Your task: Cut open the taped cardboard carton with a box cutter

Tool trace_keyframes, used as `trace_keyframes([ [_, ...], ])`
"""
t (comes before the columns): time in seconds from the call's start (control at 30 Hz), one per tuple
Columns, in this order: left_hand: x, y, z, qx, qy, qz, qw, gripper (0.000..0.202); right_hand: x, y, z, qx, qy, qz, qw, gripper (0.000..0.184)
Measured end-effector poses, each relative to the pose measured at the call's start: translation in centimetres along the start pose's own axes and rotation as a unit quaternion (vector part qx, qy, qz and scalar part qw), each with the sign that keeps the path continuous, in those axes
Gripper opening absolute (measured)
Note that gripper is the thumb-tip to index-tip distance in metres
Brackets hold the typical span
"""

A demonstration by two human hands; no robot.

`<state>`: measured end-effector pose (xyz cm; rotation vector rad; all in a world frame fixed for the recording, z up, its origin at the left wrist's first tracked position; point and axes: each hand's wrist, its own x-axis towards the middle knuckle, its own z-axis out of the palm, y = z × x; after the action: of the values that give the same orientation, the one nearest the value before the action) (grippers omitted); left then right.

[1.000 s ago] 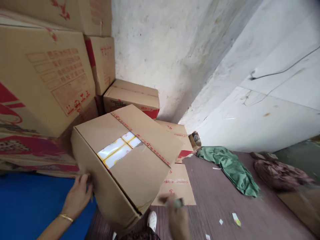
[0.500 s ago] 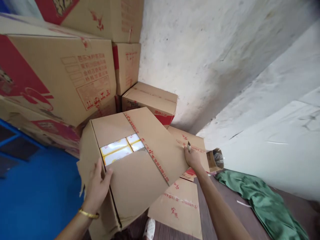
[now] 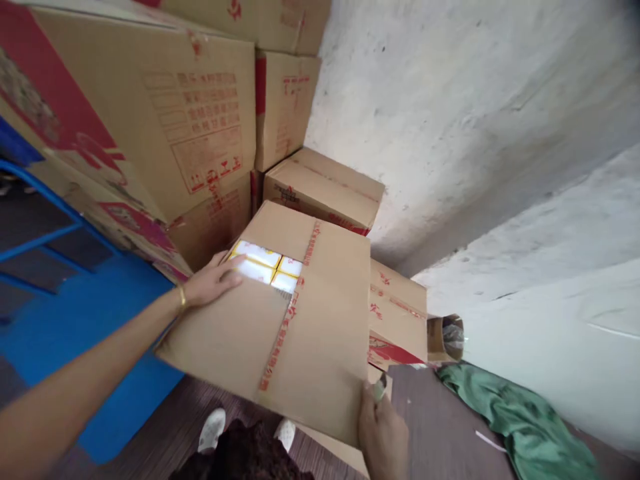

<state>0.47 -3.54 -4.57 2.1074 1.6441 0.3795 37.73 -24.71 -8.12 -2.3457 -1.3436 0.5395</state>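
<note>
A large cardboard box (image 3: 325,320) with red-printed tape is in front of me, tilted. Through a cut-out in its top, white packages with yellow edges (image 3: 260,261) show. My left hand (image 3: 213,281) holds the box's left side, fingers reaching over the edge of the cut-out. At the near right corner, my right hand (image 3: 383,427) grips the box. That hand also has a small box cutter (image 3: 381,387), its blade end sticking up past the thumb; the rest is hidden in the hand.
Stacked cartons (image 3: 200,127) rise at the left and back. Another carton (image 3: 400,313) stands behind the box, against the pale wall (image 3: 440,120). A blue metal frame (image 3: 40,243) is at left. Green cloth (image 3: 520,420) lies on the floor at right.
The box has turned and its left side has swung away from me. My left hand has moved farther forward with it, while my right hand has come nearer to me.
</note>
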Motion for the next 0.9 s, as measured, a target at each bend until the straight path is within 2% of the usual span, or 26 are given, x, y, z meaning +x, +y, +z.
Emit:
trace_keyframes([
  [0.07,2.6,0.0,-1.3,0.038,-0.037,0.004,0.999,0.070,-1.0,-0.3,0.5,0.023,-0.044,-0.018,0.999,0.076],
  [0.13,3.4,1.1,-2.2,0.107,-0.048,-0.030,0.993,0.065,-1.0,-0.3,0.3,0.056,-0.085,-0.065,0.993,0.076],
  [0.17,3.0,2.0,-2.3,0.145,-0.043,-0.060,0.987,0.061,-0.7,-0.3,-0.1,0.064,-0.088,-0.087,0.990,0.075],
  [0.23,1.0,4.0,-1.8,0.207,-0.014,-0.124,0.970,0.054,0.4,-0.4,-1.4,0.061,-0.047,-0.133,0.988,0.069],
  [0.3,-2.1,5.9,-0.5,0.235,0.012,-0.176,0.956,0.052,1.8,-1.3,-2.6,0.061,0.004,-0.231,0.971,0.056],
  [0.33,-3.6,6.7,0.3,0.238,0.022,-0.194,0.951,0.052,2.5,-2.2,-3.0,0.070,0.009,-0.311,0.948,0.049],
  [0.37,-5.0,7.3,1.1,0.242,0.030,-0.209,0.947,0.053,3.2,-3.4,-3.1,0.081,-0.002,-0.402,0.912,0.041],
  [0.43,-6.9,7.9,2.2,0.243,0.042,-0.230,0.941,0.054,4.6,-6.7,-2.5,0.089,-0.053,-0.570,0.815,0.030],
  [0.5,-7.6,8.1,2.6,0.240,0.059,-0.237,0.940,0.054,5.7,-10.6,-1.0,0.047,-0.120,-0.664,0.737,0.026],
  [0.57,-7.6,8.0,2.7,0.244,0.078,-0.232,0.938,0.053,6.5,-14.2,0.6,-0.030,-0.180,-0.702,0.688,0.024],
  [0.67,-7.6,7.7,2.4,0.261,0.088,-0.203,0.940,0.053,6.8,-18.1,2.3,-0.122,-0.213,-0.723,0.646,0.020],
  [0.8,-8.1,7.6,2.5,0.264,0.100,-0.187,0.941,0.052,6.5,-20.3,2.7,-0.171,-0.226,-0.740,0.610,0.025],
  [0.9,-8.3,7.6,2.8,0.252,0.116,-0.190,0.942,0.052,6.0,-20.6,2.4,-0.176,-0.238,-0.738,0.607,0.029],
])
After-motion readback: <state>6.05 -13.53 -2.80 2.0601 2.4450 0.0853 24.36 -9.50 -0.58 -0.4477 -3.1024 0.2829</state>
